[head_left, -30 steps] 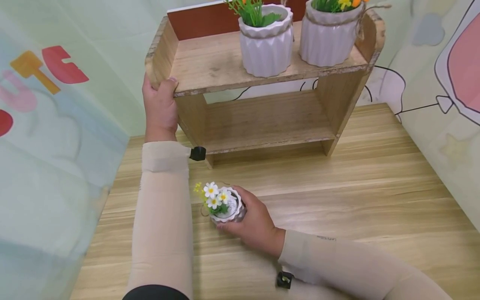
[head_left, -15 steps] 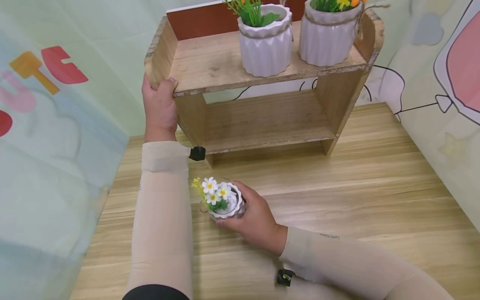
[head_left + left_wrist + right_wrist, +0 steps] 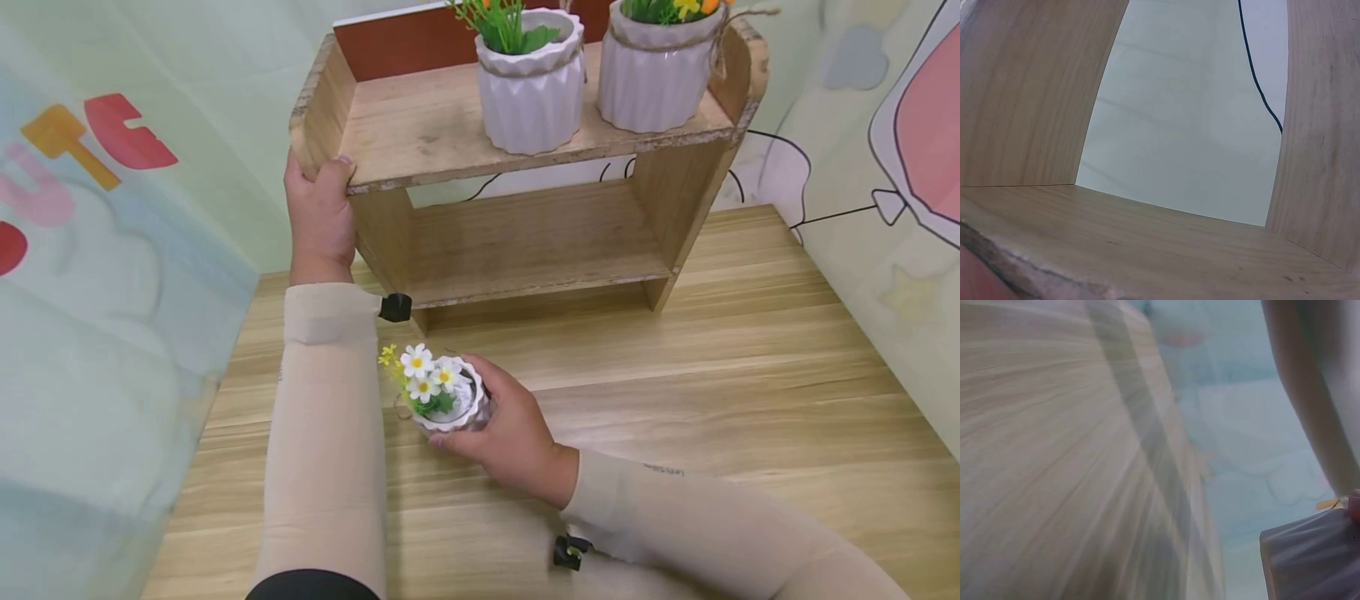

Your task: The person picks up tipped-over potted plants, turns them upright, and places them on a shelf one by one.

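Note:
My left hand (image 3: 322,218) grips the left side of a two-tier wooden shelf (image 3: 420,133) at its upper board, thumb on the front corner. In front of the shelf my right hand (image 3: 517,429) holds a small white fluted flowerpot (image 3: 474,410) from its right side, thumb on the near side. White daisies (image 3: 417,361) with yellow centres and small yellow sprigs lean out over the pot's left rim. In the right wrist view the pot (image 3: 1313,559) shows at the lower right, above the table surface. The left wrist view looks through the shelf's boards (image 3: 1166,240) to the wall behind.
Two larger white pots, one with green leaves (image 3: 531,96) and one with orange and yellow flowers (image 3: 660,75), stand on the top board toward the right. The wood-grain table (image 3: 712,392) is bounded by printed curtains (image 3: 112,333) on both sides.
My right hand has lifted the flowerpot slightly and moved it a little toward the shelf. The left hand and the shelf have stayed in place.

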A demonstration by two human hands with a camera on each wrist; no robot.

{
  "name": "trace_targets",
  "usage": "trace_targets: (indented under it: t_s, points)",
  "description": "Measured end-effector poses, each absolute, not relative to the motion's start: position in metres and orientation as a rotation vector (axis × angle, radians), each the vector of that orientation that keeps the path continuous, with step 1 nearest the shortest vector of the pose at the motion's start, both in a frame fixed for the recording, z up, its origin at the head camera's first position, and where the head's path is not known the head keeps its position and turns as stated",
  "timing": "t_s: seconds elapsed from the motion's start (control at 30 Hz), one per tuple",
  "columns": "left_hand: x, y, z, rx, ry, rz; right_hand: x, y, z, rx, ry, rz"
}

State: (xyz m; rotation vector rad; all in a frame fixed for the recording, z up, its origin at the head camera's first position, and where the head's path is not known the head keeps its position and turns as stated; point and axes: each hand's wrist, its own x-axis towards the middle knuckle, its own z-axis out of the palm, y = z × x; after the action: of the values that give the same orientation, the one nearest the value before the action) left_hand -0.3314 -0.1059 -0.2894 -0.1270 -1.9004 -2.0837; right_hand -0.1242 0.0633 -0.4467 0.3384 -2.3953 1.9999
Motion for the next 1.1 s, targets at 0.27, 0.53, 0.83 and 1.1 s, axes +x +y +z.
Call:
trace_targets:
  t_s: [0.27,0.53,0.83,1.1]
  points:
    - [-0.333,-0.106,-0.290,-0.127,-1.896,-2.085,-0.123,0.063,-0.436,0.306,-2.410,1.984]
    - [-0.333,-0.105,-0.290,-0.137,-1.885,-2.087,-0.123,0.064,-0.428,0.335,-2.397,1.958]
    - [-0.332,-0.106,-0.288,-0.090,-1.917,-2.100,-0.124,0.064,-0.420,0.337,-2.374,1.978]
    - [-0.330,-0.107,-0.288,-0.096,-1.920,-2.098,-0.125,0.065,-0.413,0.338,-2.368,1.970]
